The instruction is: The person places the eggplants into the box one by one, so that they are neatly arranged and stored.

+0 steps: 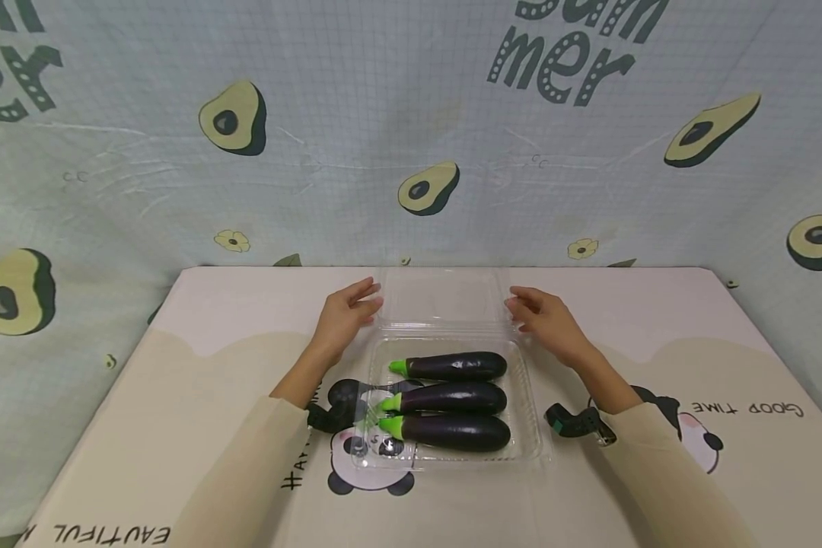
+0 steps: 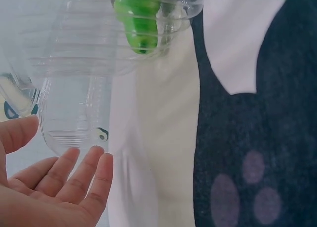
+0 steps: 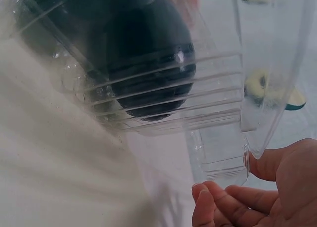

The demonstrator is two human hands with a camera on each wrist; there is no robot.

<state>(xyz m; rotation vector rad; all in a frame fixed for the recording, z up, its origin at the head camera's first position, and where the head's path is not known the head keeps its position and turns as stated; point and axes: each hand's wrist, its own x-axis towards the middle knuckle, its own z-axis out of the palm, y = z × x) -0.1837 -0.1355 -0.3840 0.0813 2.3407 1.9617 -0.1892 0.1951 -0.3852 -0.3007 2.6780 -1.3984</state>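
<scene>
A clear plastic clamshell container (image 1: 536, 426) sits on the table with its lid (image 1: 445, 298) laid back on the far side. Three dark purple eggplants lie crosswise inside: a far eggplant (image 1: 462, 366), a middle eggplant (image 1: 455, 397) and a near eggplant (image 1: 459, 432), green stems to the left. My left hand (image 1: 345, 313) is at the lid's left edge, its fingers loosely spread in the left wrist view. At the lid's right edge is my right hand (image 1: 544, 318), thumb and relaxed fingertips close by the lid's corner. A green stem (image 2: 141, 24) shows through the container wall.
The table (image 1: 246, 304) has a printed cover with panda pictures and lettering. Behind it hangs a pale curtain (image 1: 342, 114) with avocado prints. A dark wrist-worn device (image 1: 578, 421) sits by the right sleeve, another dark device (image 1: 329, 418) by the left.
</scene>
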